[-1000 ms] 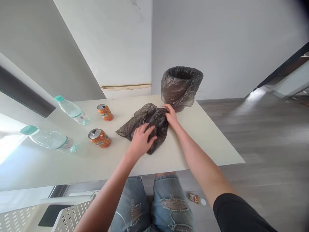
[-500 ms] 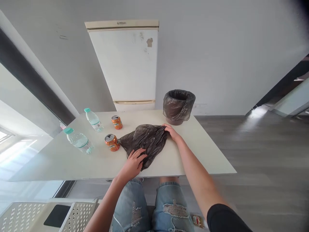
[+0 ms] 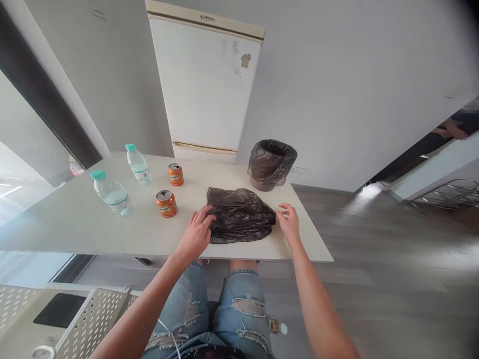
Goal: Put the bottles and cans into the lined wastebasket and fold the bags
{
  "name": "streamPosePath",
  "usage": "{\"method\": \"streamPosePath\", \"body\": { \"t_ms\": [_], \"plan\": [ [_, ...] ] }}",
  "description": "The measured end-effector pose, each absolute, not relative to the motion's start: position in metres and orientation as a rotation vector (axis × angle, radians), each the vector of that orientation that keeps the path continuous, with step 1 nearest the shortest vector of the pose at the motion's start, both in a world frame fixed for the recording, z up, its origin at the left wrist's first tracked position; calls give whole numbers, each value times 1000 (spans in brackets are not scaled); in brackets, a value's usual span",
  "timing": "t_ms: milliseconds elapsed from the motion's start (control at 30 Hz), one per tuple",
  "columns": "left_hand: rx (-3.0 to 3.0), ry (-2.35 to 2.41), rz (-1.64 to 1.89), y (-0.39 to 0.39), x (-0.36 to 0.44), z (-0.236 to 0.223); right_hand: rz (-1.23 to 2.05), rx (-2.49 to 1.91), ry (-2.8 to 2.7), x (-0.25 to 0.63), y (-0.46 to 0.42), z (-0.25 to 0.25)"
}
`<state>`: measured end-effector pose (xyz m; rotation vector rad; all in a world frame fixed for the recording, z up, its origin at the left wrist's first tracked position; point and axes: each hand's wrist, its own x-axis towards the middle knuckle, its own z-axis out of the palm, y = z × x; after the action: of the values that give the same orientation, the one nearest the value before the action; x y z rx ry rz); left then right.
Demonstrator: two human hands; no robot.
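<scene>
A crumpled black plastic bag (image 3: 241,217) lies spread sideways on the white table in front of me. My left hand (image 3: 198,232) is open, with its fingers spread at the bag's left edge; the fingertips touch the plastic. At the narrow right end of the bag is my right hand (image 3: 289,222), its fingers curved and apart, with the thumb close to the plastic. Left of the bag stand two orange drink cans, a nearer can (image 3: 166,203) and a farther can (image 3: 175,174). Beyond the bag is a bin (image 3: 271,164) lined with black plastic.
Two clear bottles with teal caps, a nearer bottle (image 3: 112,194) and a farther bottle (image 3: 138,164), stand on the left of the white table (image 3: 93,232). A white fridge (image 3: 204,80) is behind the table. Part of a person (image 3: 454,127) shows at far right.
The bag has been spread wider and lies farther from the cans. My right hand has come nearer to me and loosened its grip. My left hand has shifted to the bag's left edge.
</scene>
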<state>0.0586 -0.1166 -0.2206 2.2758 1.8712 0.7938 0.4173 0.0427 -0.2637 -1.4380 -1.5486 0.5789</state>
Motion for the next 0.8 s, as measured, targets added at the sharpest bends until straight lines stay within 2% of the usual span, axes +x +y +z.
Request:
{"method": "streamPosePath", "body": {
  "t_ms": [67, 133, 233, 333, 533, 800],
  "plan": [
    [2275, 1923, 934, -91, 92, -215, 416, -1368, -1593, 412, 39, -256],
    [2336, 1903, 917, -56, 128, -209, 279, -1273, -1804, 391, 43, -249],
    [2367, 1873, 711, -3, 174, -214, 187, -1409, -2210, 354, 54, -247],
    [2334, 1861, 521, 28, 195, -238, 218, -1643, -2466, 335, 59, -257],
    [2266, 1924, 397, 33, 191, -279, 238, -1663, -2515, 339, 61, -278],
    [2131, 2147, 317, 26, 126, -277, 248, -1689, -2483, 337, 63, -278]
  ]
}}
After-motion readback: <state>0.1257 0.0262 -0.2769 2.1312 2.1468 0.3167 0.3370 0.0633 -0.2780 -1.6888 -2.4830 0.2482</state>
